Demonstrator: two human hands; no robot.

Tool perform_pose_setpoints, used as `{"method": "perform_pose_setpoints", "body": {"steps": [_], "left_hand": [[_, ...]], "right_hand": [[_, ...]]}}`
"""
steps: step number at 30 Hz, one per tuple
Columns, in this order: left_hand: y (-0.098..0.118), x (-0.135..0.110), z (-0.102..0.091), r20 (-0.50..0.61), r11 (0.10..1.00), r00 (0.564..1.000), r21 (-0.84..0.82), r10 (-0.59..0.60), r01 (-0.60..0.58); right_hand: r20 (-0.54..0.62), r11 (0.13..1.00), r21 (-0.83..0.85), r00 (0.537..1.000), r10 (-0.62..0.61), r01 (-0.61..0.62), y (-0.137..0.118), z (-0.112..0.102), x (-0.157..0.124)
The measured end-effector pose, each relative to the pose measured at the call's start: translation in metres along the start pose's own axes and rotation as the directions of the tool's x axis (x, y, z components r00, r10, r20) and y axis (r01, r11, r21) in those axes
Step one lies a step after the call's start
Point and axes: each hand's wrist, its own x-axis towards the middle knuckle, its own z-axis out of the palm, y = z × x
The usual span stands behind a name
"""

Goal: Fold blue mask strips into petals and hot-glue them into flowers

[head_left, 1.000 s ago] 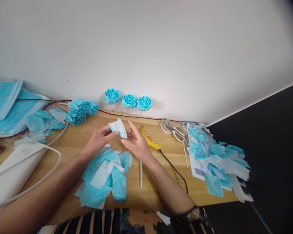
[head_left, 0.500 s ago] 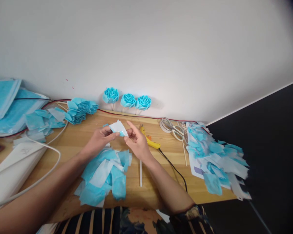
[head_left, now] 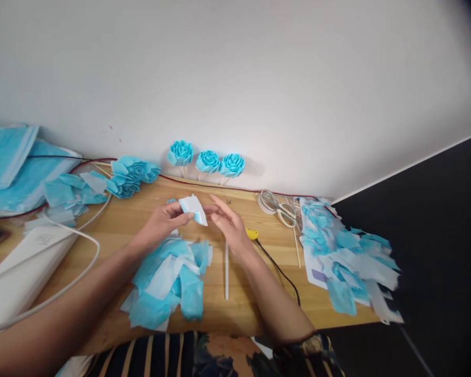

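Note:
My left hand (head_left: 165, 220) pinches a small folded piece of blue-and-white fabric (head_left: 195, 207) between thumb and fingers, above the table. Close to its right edge is my right hand (head_left: 232, 226), fingers stretched and apart from the thumb; whether a fingertip still touches the piece I cannot tell. Below my left hand lies a loose pile of cut blue and white fabric pieces (head_left: 168, 277). Behind my right hand a yellow glue gun (head_left: 252, 234) is mostly hidden. A white stick (head_left: 226, 277) lies below that hand.
Blue fabric flowers on sticks (head_left: 208, 162) stand along the wall, with more flowers (head_left: 131, 175) lying left. Scissors (head_left: 286, 213) and a tape roll (head_left: 266, 201) lie right. Further right is a scrap heap (head_left: 349, 256). Blue masks (head_left: 8, 162) and a white power strip (head_left: 27, 267) occupy the left.
My right hand has let go of its side of the fabric piece and shifted slightly right, covering more of the glue gun. The piece has turned a little in my left hand.

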Motion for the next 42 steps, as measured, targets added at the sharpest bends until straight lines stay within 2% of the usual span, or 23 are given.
{"method": "perform_pose_setpoints", "body": {"steps": [3,6,9,12,15,18,21,27,42], "left_hand": [[0.004,-0.001,0.003,0.034,1.000,0.999,-0.011,0.014,-0.014],[0.003,-0.001,0.007,0.051,0.998,0.998,0.055,0.023,-0.026],[0.000,0.000,0.008,0.053,0.990,0.998,0.131,0.038,-0.044],[-0.001,0.001,0.008,0.045,0.990,0.997,0.124,0.066,-0.071],[0.004,0.000,0.007,0.055,0.992,0.995,0.089,0.079,-0.084],[0.006,-0.001,0.008,0.139,0.994,0.989,0.081,0.060,-0.072],[0.003,-0.003,0.011,0.183,0.996,0.983,0.085,0.021,-0.037],[-0.006,-0.002,0.011,0.160,0.995,0.987,0.096,-0.001,-0.014],[0.002,-0.001,0.011,0.200,0.994,0.980,0.108,0.003,-0.025]], "right_hand": [[0.077,1.000,-0.001,0.997,0.002,-0.002,0.001,0.006,-0.001],[0.117,0.999,-0.020,0.992,-0.046,0.049,0.006,0.010,-0.001],[0.077,0.994,-0.072,0.995,-0.070,0.076,0.011,0.011,-0.001],[0.024,0.994,-0.090,0.998,-0.063,0.065,0.010,0.012,-0.001],[-0.028,0.999,-0.018,0.998,-0.048,0.047,0.006,0.013,-0.001],[-0.059,0.997,0.073,0.998,-0.034,0.038,0.003,0.015,-0.002],[-0.067,0.996,0.087,0.998,-0.020,0.026,0.002,0.018,-0.003],[-0.045,0.995,0.099,0.999,-0.015,0.020,0.006,0.020,-0.003],[-0.146,0.989,0.143,0.988,0.052,-0.031,0.009,0.019,-0.001]]}}
